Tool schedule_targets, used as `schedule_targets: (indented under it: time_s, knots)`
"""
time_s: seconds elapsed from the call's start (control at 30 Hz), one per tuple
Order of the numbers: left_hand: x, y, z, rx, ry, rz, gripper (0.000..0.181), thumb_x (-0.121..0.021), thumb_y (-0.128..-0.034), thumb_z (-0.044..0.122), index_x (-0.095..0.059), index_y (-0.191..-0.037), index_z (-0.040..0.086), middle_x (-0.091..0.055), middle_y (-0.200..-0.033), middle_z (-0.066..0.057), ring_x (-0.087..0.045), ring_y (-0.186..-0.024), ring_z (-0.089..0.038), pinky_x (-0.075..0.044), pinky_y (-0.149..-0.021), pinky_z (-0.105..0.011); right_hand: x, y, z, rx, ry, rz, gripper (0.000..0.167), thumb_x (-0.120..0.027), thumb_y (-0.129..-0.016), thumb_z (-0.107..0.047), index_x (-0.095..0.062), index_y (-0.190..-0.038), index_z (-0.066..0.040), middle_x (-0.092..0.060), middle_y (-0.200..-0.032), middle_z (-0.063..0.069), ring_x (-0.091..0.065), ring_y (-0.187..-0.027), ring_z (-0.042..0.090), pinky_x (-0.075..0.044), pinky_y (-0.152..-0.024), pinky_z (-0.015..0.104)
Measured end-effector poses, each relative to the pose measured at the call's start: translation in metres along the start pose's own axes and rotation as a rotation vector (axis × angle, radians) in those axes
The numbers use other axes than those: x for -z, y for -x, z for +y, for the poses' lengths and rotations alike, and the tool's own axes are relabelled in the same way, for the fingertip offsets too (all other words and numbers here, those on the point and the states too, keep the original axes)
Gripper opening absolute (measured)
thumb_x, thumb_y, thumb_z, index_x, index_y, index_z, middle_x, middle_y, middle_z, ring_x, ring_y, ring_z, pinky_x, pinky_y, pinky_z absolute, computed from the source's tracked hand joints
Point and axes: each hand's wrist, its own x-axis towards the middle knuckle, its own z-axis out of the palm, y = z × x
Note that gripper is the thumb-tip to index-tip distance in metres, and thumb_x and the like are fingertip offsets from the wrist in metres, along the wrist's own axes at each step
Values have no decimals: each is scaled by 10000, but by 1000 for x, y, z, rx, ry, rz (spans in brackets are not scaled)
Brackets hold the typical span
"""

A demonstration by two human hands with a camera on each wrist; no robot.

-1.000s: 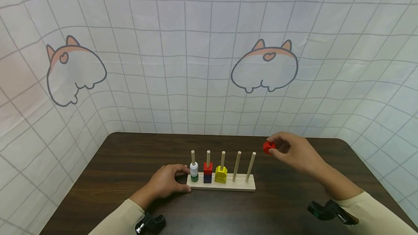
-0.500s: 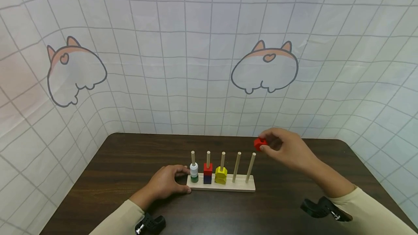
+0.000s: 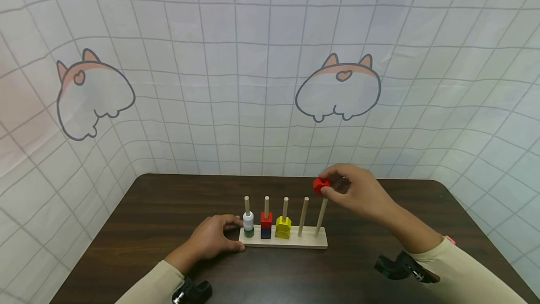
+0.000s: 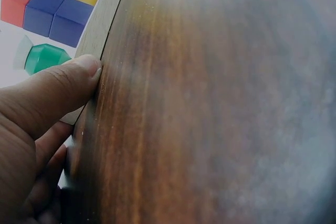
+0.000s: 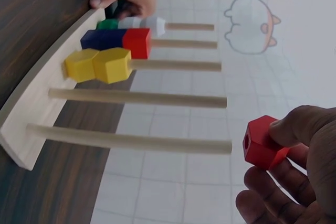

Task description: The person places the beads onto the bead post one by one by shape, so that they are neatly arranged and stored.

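A wooden base with several upright pegs stands on the table. My left hand grips its left end, thumb on the front edge. Green and white beads sit on the leftmost peg, then a red cube over dark blue ones, then two yellow hexagonal beads. The two pegs on the right are bare. My right hand pinches a red hexagonal bead over the rightmost peg. In the right wrist view, the bead is a little off that peg's tip, its hole facing it.
The dark brown table extends around the base. Behind it hangs a white cloth with grey grid lines and printed animal shapes. A black wrist device sits at my left sleeve, another at my right.
My right hand has moved left with the red bead, from right of the base to above the rightmost peg. My left hand still grips the base's end.
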Motion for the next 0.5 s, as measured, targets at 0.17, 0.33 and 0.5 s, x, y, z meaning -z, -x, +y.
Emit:
schedule_targets:
  time_s: [0.17, 0.33, 0.5]
  knots:
    - [0, 1, 0, 0, -6, -2, 523, -936, -717, 420, -734, -1165, 241, -715, -1257, -40, -619, -1240, -272, -448, -1043, -554, -5, -3, -6, 18, -7, -2, 261, -787, -904, -89, -715, -1155, -101, -697, -1036, -43, -647, -847, 103, -575, -727, 346]
    - [1, 1, 0, 10, 1, -3, 522, -938, -716, 416, -732, -1166, 249, -712, -1265, -32, -616, -1244, -260, -442, -1050, -554, -11, -6, -10, 37, -27, 0, 272, -793, -897, -83, -712, -1155, -100, -698, -1052, -37, -661, -850, 96, -578, -719, 337]
    - [0, -1, 0, 11, 4, -3, 521, -936, -719, 424, -731, -1168, 258, -717, -1254, -17, -615, -1245, -258, -446, -1044, -558, -17, -8, -14, 49, -57, 0, 273, -797, -889, -56, -710, -1147, -85, -706, -1049, -22, -678, -855, 104, -587, -747, 330]
